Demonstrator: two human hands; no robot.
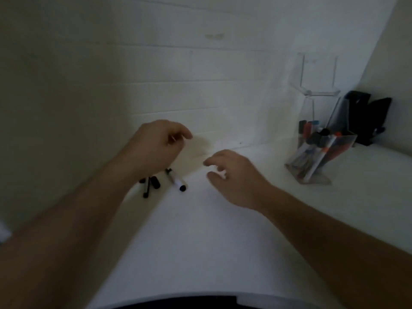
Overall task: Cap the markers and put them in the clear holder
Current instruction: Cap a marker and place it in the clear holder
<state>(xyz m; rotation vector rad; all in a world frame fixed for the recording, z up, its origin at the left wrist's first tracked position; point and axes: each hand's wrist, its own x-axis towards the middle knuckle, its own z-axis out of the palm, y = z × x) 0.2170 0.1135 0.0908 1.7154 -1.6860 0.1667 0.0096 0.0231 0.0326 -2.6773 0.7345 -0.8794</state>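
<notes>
Markers lie on the white desk (223,230) at centre left of the frame: a white marker (176,180) with a black end, its long axis running from upper left to lower right, and darker pieces (149,185) just left of it, too blurred to sort into pens and caps. The left hand (159,144) hovers directly above them, fingers loosely curled, holding nothing. The right hand (231,175), relaxed and also holding nothing, is farther right. The clear holder (321,152), already holding markers, stands well apart at right.
</notes>
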